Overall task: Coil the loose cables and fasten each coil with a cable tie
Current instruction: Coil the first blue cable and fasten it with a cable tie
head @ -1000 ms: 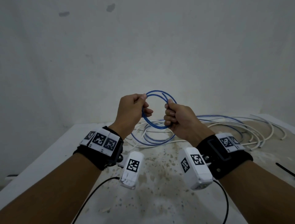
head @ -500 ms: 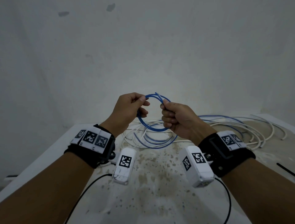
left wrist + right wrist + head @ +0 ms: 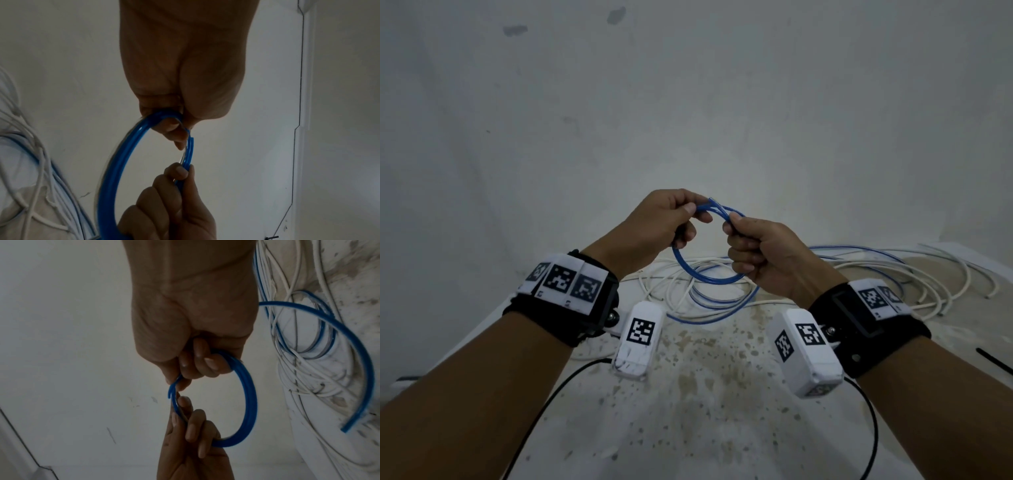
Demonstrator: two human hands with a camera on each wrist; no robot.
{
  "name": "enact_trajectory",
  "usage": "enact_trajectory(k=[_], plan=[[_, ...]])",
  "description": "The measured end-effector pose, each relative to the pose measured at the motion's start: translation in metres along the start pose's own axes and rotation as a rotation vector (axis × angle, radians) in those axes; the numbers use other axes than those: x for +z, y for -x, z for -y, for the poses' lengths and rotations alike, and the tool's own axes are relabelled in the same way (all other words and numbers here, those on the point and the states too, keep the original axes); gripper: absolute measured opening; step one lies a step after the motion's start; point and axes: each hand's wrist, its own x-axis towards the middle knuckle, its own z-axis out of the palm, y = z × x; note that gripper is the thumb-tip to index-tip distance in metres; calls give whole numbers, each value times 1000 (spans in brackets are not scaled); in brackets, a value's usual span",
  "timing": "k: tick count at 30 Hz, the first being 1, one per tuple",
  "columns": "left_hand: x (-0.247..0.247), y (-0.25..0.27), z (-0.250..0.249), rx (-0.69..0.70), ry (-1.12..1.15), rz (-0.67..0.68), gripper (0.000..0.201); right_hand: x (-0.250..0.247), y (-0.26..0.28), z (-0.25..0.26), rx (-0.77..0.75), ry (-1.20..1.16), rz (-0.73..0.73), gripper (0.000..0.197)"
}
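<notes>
Held above the speckled white tabletop (image 3: 705,394), the small round coil of blue plastic cable (image 3: 702,274) stays closed because the left hand (image 3: 654,222) pinches it at eleven o'clock and the right hand (image 3: 760,253) clasps its turns at two o'clock.

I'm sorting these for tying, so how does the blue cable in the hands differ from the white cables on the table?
The blue cable is wound into a small coil held in the air by both hands; the white cables lie loose and tangled on the table. Neither has a tie on it.
</notes>
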Motion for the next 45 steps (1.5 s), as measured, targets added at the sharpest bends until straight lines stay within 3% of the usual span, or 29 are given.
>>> enact_trajectory(k=[6, 10, 13, 16, 18, 20, 23, 24, 26, 29, 36, 43, 45], plan=[[2, 0, -1, -12, -1, 16, 17, 3, 0, 0, -13, 95, -21, 27], [4, -3, 2, -23, 9, -20, 32, 6, 1, 0, -26, 136, 5, 27], [9, -3, 3, -19, -63, -26, 29, 8, 0, -1, -44, 209, 0, 27], [12, -5, 6, -11, -105, -114, 31, 11, 2, -2, -55, 284, -41, 29], [11, -7, 9, -26, -108, -178, 34, 12, 3, -1, -43, 379, -119, 38], [9, -9, 10, -42, -107, -218, 37, 13, 3, 0, -101, 533, -298, 45], [7, -9, 9, -41, -110, -201, 34, 4, -4, 4, -393, 914, -661, 39], [7, -8, 8, -34, -119, -186, 33, 1, -7, 9, -455, 1046, -689, 36], [9, -8, 7, -12, -128, -161, 31, 2, -9, 18, -443, 1168, -523, 31], [10, -8, 7, 6, -134, -152, 34, 6, -9, 24, -354, 997, -266, 27], [7, -5, 12, -12, -61, -152, 32, 3, -2, 32, -175, 636, -193, 30], [8, 0, 5, 74, -21, -69, 25, -9, -3, 11, 21, 480, -8, 34], [8, -1, 5, 102, -28, -57, 24, -8, -2, 6, 71, 313, 78, 36]])
